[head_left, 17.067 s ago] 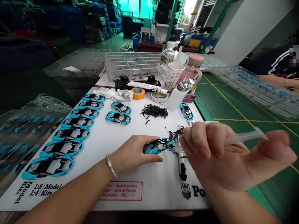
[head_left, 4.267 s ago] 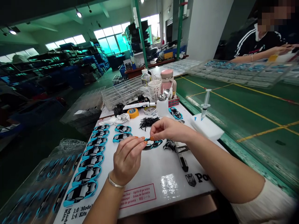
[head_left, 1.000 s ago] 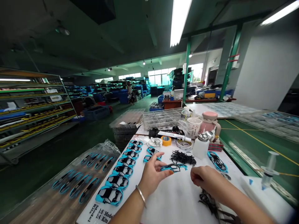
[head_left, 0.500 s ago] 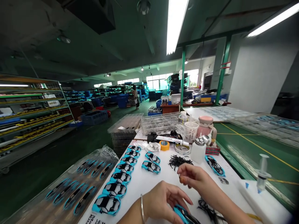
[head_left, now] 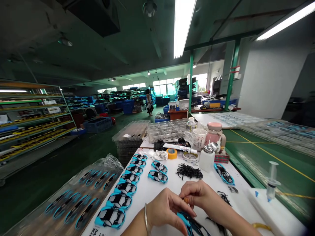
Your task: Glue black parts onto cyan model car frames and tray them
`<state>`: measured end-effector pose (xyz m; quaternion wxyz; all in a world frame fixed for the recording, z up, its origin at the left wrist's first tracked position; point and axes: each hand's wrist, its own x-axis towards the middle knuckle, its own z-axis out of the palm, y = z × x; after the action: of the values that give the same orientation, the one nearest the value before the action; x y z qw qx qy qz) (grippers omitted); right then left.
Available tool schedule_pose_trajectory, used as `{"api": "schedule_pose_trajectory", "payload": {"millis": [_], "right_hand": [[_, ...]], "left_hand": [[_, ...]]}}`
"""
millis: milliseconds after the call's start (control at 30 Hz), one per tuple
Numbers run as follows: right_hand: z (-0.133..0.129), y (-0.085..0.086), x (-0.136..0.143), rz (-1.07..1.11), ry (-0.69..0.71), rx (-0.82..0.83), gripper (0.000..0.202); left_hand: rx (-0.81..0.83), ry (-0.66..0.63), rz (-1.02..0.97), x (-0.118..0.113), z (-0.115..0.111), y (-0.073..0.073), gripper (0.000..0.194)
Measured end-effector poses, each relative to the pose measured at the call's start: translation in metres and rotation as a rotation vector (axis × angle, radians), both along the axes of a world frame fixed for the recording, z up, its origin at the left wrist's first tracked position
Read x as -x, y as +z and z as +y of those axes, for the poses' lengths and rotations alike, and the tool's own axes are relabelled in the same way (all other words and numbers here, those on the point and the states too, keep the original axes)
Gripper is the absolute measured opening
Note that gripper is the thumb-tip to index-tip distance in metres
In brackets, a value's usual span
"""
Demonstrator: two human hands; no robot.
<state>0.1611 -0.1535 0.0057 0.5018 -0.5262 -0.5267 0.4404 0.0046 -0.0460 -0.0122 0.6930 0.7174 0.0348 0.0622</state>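
1 blue car body [head_left: 191, 226] is clamped in the left hand [head_left: 165, 207], the right hand [head_left: 199, 194] near it, fingertips pinched together

A ceiling tube light [head_left: 182, 28] glares amid dimness.

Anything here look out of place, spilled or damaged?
Nothing looks plainly spilled or damaged. One blue-edged car body lies alone, right of the white bottle, apart from the row at left and the held body in the left hand, so it looks stray. The loose black strips mostly lie bunched.
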Motion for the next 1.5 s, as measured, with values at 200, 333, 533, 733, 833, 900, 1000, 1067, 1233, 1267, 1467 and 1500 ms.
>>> {"api": "schedule_pose_trajectory", "payload": {"millis": [200, 333, 533, 733, 833, 900, 1000, 1067, 1233, 1267, 1467, 1500], "right_hand": [[0.002, -0.005, 0.003, 0.035, -0.100, 0.005, 0.010], [0.003, -0.009, 0.003, -0.107, -0.108, -0.004, 0.013], [0.001, -0.005, 0.007, -0.243, -0.133, -0.064, 0.022], [0.000, -0.004, 0.010, -0.277, -0.166, -0.102, 0.027], [0.002, -0.007, 0.010, -0.315, -0.210, -0.080, 0.023], [0.003, -0.010, 0.010, -0.322, -0.226, -0.084, 0.022], [0.006, -0.013, 0.008, -0.245, -0.210, -0.089, 0.019], [0.007, -0.015, 0.005, -0.201, -0.192, -0.069, 0.018], [0.006, -0.015, -0.013, -0.279, -0.299, -0.024, 0.015], [0.004, -0.013, -0.017, -0.329, -0.353, -0.045, 0.015], [-0.010, -0.001, -0.029, -0.642, -0.655, -0.212, 0.014], [-0.011, 0.000, -0.027, -0.667, -0.647, -0.257, 0.012]], "left_hand": [[0.172, -0.048, -0.048, 0.000, 0.003, -0.007, 0.071], [0.170, -0.040, -0.013, 0.000, 0.008, -0.015, 0.075], [0.211, 0.020, -0.030, -0.001, 0.013, -0.021, 0.078], [0.256, 0.046, -0.049, -0.001, 0.014, -0.020, 0.074], [0.284, 0.034, -0.072, -0.002, 0.014, -0.018, 0.071], [0.292, 0.029, -0.080, -0.002, 0.012, -0.017, 0.069], [0.292, 0.038, -0.106, -0.002, 0.011, -0.015, 0.069], [0.278, 0.052, -0.128, -0.003, 0.010, -0.014, 0.069], [0.257, 0.206, -0.134, -0.003, 0.013, -0.008, 0.065], [0.249, 0.249, -0.125, -0.003, 0.013, -0.006, 0.064], [0.157, 0.474, -0.048, -0.005, 0.014, 0.001, 0.055], [0.139, 0.494, -0.025, -0.005, 0.014, 0.002, 0.056]]}}
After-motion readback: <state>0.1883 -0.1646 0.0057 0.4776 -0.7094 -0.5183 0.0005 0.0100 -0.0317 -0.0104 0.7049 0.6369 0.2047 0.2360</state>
